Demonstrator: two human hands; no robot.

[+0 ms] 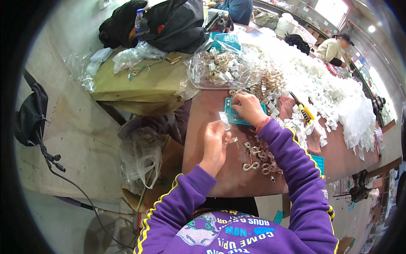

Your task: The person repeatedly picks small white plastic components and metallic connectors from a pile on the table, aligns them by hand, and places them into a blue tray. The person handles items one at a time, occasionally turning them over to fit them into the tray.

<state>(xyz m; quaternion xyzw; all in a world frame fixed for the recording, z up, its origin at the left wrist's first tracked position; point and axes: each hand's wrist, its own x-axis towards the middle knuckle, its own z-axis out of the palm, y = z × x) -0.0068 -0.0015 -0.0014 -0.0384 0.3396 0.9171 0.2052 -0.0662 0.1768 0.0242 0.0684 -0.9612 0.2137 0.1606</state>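
Observation:
My left hand [215, 144] is closed round a small clear-and-white packet [224, 120], held upright between thumb and fingers above the reddish-brown tabletop [203, 108]. A small pale piece pokes out beside its fingers. Over a teal plastic tray [235, 118] is my right hand [250, 109], its fingertips pinched together at the tray; anything between them is too small to make out. Coiled thin beige cords [264, 158] lie on the table between my forearms. Small white pieces [296, 127] are scattered to the right of the tray.
Yellow-handled scissors [306, 112] rest right of the tray. A clear bag of corded white pieces [224, 70] stands behind it, and a large heap of white packets [313, 80] spreads right. An olive-covered surface [148, 82] is at left. Another person [332, 50] works at far right.

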